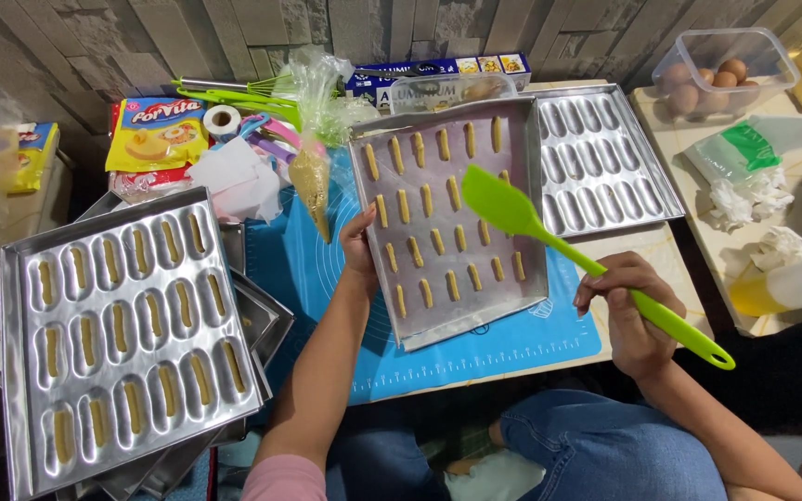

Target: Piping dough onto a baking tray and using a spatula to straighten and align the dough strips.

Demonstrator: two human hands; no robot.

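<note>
We see our two bare arms reaching up from the bottom of the frame. Our left arm rises from a pink sleeve at the lower left and stretches straight toward the middle, where our left hand (358,243) rests with its fingers curled and its thumb pressed inward in a light grip. Our right arm comes in from the lower right corner, bent at the wrist. Our right hand (631,311), right of centre, is closed in a fist-like grip, knuckles upward. The hands are well apart.
</note>
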